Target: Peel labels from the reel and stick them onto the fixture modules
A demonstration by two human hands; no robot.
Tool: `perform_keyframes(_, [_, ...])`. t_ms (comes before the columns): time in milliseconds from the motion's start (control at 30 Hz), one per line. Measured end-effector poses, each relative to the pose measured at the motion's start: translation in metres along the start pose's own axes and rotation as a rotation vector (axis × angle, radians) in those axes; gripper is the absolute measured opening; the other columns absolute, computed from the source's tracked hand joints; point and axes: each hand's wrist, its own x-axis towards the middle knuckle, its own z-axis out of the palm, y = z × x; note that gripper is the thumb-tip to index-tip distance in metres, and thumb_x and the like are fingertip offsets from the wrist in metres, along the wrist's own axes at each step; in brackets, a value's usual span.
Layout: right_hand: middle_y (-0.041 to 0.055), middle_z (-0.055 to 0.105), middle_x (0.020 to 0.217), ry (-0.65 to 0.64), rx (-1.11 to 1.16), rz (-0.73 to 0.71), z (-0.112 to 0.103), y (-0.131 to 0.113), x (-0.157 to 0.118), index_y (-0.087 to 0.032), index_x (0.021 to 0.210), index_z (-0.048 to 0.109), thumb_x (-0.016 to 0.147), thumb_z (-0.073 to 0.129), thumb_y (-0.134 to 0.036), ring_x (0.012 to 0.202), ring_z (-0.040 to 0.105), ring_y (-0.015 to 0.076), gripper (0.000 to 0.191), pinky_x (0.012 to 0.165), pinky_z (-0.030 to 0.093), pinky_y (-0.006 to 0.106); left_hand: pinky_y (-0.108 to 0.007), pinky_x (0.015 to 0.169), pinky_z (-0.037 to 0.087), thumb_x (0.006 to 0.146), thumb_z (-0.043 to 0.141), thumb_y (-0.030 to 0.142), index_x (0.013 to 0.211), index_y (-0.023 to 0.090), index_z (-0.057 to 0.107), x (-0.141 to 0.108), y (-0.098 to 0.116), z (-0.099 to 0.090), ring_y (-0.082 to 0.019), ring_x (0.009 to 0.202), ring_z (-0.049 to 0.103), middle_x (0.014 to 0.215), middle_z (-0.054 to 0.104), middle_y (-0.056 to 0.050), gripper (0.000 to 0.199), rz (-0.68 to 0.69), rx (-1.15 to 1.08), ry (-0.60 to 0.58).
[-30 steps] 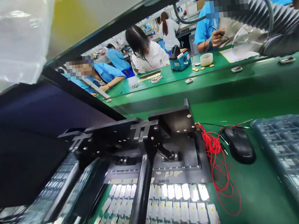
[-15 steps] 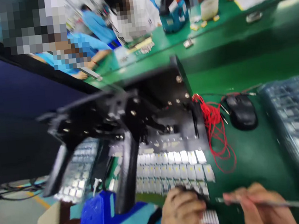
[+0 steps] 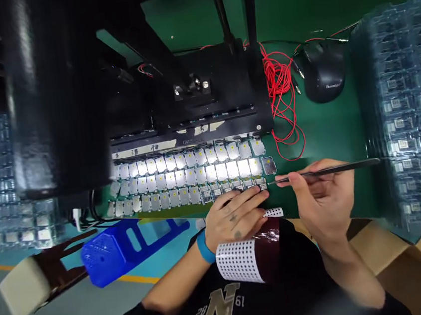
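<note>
Pinching slim black tweezers (image 3: 328, 170), the right hand (image 3: 323, 198) nears glossy square chips (image 3: 184, 196) under the spread left hand (image 3: 233, 215).
</note>
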Motion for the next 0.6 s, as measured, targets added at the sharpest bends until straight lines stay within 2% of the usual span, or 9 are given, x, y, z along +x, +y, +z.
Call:
perform_keyframes(233, [-0.0048,0.071,0.083,-0.017,-0.062,0.089,-0.0007,0.0093,-0.0043,-0.026,0.103,0.05,0.091,0.072,-0.019,0.071,0.077,0.0174,0.026,0.061,0.067,0.024,-0.031,0.1,0.049,0.098,0.061,0.021,0.099,0.021,0.065,0.0038,0.0006,0.0017,-0.014,0.115,0.069,0.116,0.077,-0.001,0.005,-0.015,0.021,-0.011])
perform_keyframes(433, [-0.0038,0.073,0.081,-0.031,-0.087,0.087,0.0002,0.0107,-0.002,-0.027,0.102,0.05,0.091,0.072,-0.021,0.067,0.076,0.0177,0.025,0.059,0.066,0.026,-0.034,0.098,0.052,0.098,0.059,0.021,0.109,0.023,0.064,0.0019,-0.0027,0.0028,-0.017,0.112,0.07,0.123,0.074,0.001,0.012,-0.014,0.008,-0.051])
perform_keyframes(600, [-0.0022,0.074,0.083,-0.045,-0.1,0.074,0.0004,0.011,-0.0005,-0.027,0.102,0.05,0.091,0.071,-0.021,0.067,0.076,0.0184,0.025,0.058,0.066,0.027,-0.033,0.099,0.05,0.097,0.061,0.019,0.102,0.023,0.064,0.0051,-0.0015,0.0017,-0.016,0.11,0.071,0.121,0.075,0.001,0.007,-0.034,-0.003,-0.028])
